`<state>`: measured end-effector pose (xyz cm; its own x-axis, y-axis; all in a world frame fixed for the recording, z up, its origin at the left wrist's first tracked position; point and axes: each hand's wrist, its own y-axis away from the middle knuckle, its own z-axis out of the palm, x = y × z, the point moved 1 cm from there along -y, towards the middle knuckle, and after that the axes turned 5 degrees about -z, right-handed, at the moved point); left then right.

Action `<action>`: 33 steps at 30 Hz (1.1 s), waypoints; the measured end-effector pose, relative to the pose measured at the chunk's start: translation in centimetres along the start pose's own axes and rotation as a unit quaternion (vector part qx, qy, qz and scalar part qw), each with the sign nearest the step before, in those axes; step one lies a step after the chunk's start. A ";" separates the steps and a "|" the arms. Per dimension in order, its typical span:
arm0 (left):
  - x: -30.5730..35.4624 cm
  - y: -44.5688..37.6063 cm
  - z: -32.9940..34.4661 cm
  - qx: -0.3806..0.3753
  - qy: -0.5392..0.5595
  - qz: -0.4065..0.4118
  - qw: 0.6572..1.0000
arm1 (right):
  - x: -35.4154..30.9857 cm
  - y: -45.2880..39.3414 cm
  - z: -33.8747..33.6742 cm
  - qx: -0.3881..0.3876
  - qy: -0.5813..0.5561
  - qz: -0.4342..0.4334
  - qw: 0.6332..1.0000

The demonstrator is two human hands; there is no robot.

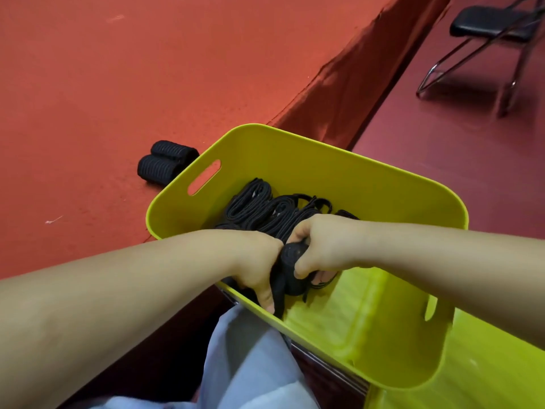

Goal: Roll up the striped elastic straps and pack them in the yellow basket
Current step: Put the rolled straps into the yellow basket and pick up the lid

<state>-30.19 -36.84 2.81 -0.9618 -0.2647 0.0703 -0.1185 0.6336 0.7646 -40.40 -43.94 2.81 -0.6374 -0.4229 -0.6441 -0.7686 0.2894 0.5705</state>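
The yellow basket [324,160] stands tilted at the red table's edge, over my lap. Several rolled black straps [253,202] lie packed along its far left inside. Both my hands are inside the basket. My right hand [321,246] grips a black rolled strap [292,270] from above. My left hand [259,270] holds the loose tail of that same strap against the basket's near wall. Two more rolled black straps [165,165] lie on the table just left of the basket.
The red table [132,69] spreads left and behind, with its cloth skirt falling at the right edge. A black folding chair [489,31] stands on the dark red floor at upper right. A second yellow surface [486,379] lies under the basket at lower right.
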 end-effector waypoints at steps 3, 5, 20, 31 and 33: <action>-0.3 -1.0 0.4 -0.030 -0.023 -0.008 0.999 | 0.0 -0.4 0.6 -0.016 0.032 -0.008 0.999; -0.3 -1.5 0.6 -0.026 -0.056 -0.017 0.998 | -0.2 -0.6 0.9 -0.035 0.074 -0.021 0.996; -0.9 -1.5 -0.2 -0.083 -0.135 -0.122 0.980 | -0.4 -3.2 2.4 0.026 0.304 -0.143 0.941; -2.8 -0.2 -2.0 -0.023 0.012 -0.166 0.986 | -0.8 -2.9 -1.0 0.064 0.217 -0.165 0.960; -3.8 1.1 -3.4 0.030 0.052 -0.160 0.985 | -1.5 -2.5 -2.5 0.090 0.171 -0.183 0.964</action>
<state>-25.88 -37.60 5.53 -0.8426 -0.5289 -0.1009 -0.4291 0.5464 0.7192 -37.38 -46.16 3.62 -0.2889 -0.7749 -0.5621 -0.9555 0.1970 0.2196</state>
